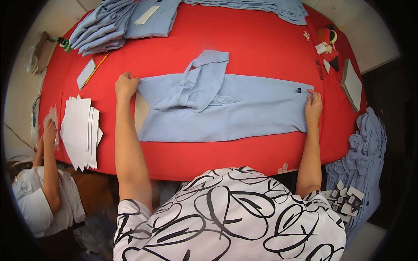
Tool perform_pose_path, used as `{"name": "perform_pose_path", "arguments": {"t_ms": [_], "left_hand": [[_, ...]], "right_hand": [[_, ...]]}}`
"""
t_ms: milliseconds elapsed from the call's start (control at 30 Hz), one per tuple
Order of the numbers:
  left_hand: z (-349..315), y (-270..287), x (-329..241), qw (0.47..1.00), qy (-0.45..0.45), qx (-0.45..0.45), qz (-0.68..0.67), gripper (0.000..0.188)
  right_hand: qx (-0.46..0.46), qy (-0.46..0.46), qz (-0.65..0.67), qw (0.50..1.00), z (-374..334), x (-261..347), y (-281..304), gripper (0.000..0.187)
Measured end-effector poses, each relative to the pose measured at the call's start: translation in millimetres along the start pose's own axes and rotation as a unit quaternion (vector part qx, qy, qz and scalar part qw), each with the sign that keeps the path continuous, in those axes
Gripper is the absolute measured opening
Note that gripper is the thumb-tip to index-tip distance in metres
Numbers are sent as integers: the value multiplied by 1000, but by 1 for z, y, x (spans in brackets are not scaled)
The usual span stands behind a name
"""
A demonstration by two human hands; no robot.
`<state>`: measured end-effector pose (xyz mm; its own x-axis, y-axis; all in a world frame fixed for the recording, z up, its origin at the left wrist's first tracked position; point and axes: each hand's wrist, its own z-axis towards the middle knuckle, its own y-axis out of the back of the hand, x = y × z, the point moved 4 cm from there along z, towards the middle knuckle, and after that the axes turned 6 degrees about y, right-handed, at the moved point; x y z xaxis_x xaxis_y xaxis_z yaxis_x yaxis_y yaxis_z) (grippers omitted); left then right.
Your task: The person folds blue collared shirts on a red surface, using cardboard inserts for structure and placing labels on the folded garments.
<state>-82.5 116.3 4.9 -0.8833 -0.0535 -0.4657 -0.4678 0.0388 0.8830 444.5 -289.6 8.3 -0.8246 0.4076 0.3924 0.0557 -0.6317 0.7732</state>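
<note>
A light blue shirt (257, 115) lies lengthwise across the red table before me, folded into a long narrow shape. One sleeve (213, 65) is doubled back over its middle and sticks out past the far edge. My left hand (126, 85) pinches the far left corner of the shirt. At the opposite end, my right hand (313, 108) grips the hem, close to a small dark label (299, 90). A pale card or board (141, 115) shows from under the shirt's left end; the rest of it is hidden.
Folded blue shirts (104, 26) are piled at the far left. White sheets (80, 130) and a pencil (97, 68) lie left. Tape (333, 37) is far right. Loose garments (363, 148) and small tags (346, 200) are beside the table. A co-worker's hand (50, 128) holds clear plastic.
</note>
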Motion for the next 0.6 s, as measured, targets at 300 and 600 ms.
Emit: {"name": "perform_pose_path", "arguments": {"t_ms": [300, 600], "left_hand": [[-109, 28, -47, 974, -212, 0, -78, 47], [-126, -21, -12, 952, -281, -39, -117, 20]], "right_hand": [[-78, 0, -114, 990, 3, 9, 15, 21], [27, 62, -90, 994, -42, -7, -4, 32]]}}
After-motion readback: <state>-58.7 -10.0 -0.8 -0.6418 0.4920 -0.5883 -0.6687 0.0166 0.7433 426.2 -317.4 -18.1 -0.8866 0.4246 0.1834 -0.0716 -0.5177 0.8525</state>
